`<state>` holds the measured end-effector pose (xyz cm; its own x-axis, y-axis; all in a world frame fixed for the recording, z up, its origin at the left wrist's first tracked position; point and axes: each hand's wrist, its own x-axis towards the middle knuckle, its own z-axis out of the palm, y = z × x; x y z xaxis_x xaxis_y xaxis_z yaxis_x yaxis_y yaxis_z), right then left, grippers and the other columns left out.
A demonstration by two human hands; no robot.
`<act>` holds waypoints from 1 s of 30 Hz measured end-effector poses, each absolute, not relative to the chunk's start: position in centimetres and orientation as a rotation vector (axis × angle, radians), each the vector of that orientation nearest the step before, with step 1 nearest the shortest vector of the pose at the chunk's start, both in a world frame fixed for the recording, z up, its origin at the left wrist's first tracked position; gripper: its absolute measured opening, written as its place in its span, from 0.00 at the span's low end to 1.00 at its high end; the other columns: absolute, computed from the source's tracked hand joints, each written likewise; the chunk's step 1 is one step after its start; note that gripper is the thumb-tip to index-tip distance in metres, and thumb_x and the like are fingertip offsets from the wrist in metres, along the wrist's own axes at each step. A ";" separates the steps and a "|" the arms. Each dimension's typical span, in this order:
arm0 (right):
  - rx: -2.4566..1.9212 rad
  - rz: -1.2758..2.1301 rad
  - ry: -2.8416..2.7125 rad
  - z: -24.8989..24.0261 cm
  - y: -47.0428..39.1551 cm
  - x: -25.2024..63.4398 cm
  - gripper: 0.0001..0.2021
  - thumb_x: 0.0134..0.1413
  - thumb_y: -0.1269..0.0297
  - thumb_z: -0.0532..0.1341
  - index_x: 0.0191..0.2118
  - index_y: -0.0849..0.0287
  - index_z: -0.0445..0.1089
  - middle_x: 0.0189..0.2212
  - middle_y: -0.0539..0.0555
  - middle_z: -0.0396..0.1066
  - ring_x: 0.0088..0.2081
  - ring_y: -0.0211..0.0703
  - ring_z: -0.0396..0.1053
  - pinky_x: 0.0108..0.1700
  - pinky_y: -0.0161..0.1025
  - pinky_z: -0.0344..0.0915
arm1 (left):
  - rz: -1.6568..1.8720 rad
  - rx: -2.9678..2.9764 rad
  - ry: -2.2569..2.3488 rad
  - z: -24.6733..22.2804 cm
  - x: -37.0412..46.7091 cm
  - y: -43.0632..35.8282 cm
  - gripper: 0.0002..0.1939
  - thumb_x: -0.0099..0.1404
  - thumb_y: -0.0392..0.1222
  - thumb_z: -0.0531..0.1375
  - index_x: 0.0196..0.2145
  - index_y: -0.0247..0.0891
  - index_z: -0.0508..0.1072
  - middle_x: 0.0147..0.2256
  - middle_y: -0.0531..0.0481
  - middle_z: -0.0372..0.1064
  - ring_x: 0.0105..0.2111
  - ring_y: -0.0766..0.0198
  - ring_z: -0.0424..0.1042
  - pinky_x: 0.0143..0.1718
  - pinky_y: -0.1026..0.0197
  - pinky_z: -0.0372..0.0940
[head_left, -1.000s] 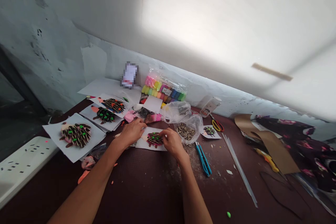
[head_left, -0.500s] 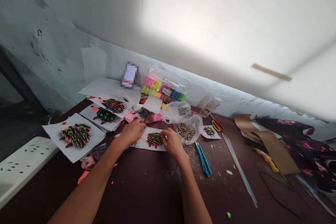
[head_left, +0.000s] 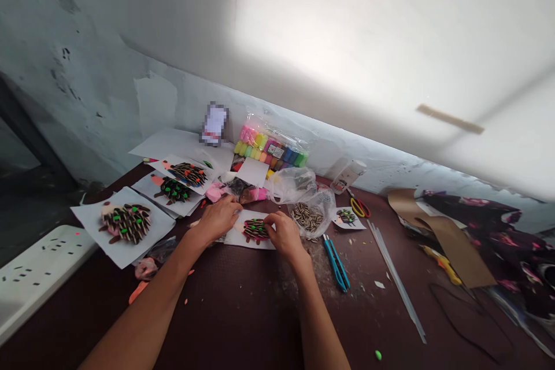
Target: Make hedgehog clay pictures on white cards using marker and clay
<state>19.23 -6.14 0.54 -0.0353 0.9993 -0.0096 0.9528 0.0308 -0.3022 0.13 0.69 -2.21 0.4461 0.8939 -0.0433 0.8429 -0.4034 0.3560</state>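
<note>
Crowded things ring the small seed hedgehog [head_left: 256, 229], which lies on a white card [head_left: 232, 237] between the two hands on the dark worktop [head_left: 243, 312]. Just beyond the right hand [head_left: 285, 236], an open clear bag of striped seeds [head_left: 307, 217] hems in the far right side. Pink clay [head_left: 214, 191] and other wrapped pieces sit just past the left hand [head_left: 220, 218], with a multicoloured clay pack [head_left: 271, 150] farther off against the wall. Larger hedgehogs on paper fill the left, the nearest [head_left: 125, 222] being well apart from the card. On the right, a blue-handled tool [head_left: 336, 264] lies at a slant, near a smaller card [head_left: 348, 218] with another hedgehog; red-and-yellow scissors [head_left: 359, 207] and clear sticks [head_left: 399, 283] lie beyond.

The small hedgehog's long axis runs roughly left to right, its pale face pointing left and its brown feet towards the near side. The left fingers are bent at the card's far left corner; whether they grip it, I cannot tell. The right fingers curl down at the hedgehog's right end, and any piece between their tips is hidden.
</note>
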 end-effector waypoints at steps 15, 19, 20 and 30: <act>-1.990 0.336 -2.095 0.5 -5.5 19.2 0.07 0.55 0.73 0.61 0.38 0.56 0.73 0.35 0.50 0.72 0.37 0.38 0.68 0.37 0.33 0.55 | 0.239 2.379 1.472 -2.2 0.1 0.7 0.17 0.67 0.37 0.52 0.48 0.44 0.76 0.52 0.46 0.67 0.47 0.58 0.71 0.43 0.59 0.67; -2.009 0.330 -2.113 0.6 -5.7 19.3 0.08 0.58 0.72 0.60 0.38 0.55 0.75 0.36 0.51 0.73 0.38 0.39 0.69 0.37 0.33 0.56 | 0.241 2.376 1.475 -2.3 0.1 0.7 0.16 0.66 0.37 0.52 0.47 0.45 0.76 0.52 0.46 0.68 0.47 0.58 0.72 0.42 0.59 0.67; -2.012 0.329 -2.115 0.6 -5.8 19.4 0.08 0.58 0.72 0.60 0.39 0.55 0.76 0.37 0.52 0.73 0.38 0.39 0.69 0.37 0.33 0.56 | 0.242 2.373 1.477 -2.3 0.1 0.7 0.16 0.66 0.37 0.52 0.47 0.45 0.76 0.52 0.46 0.68 0.46 0.58 0.72 0.42 0.59 0.66; -2.008 0.338 -2.110 0.8 -5.9 19.3 0.10 0.60 0.71 0.59 0.42 0.54 0.77 0.39 0.53 0.74 0.39 0.40 0.71 0.38 0.33 0.58 | 0.234 2.376 1.484 -2.0 0.2 0.6 0.16 0.66 0.36 0.52 0.47 0.45 0.76 0.52 0.46 0.68 0.46 0.58 0.72 0.42 0.60 0.66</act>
<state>19.27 -5.88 0.82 -0.0506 0.9987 -0.0065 0.9508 0.0462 -0.3063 0.17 0.57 -2.02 0.4442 0.8953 -0.0344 0.8413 -0.4036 0.3596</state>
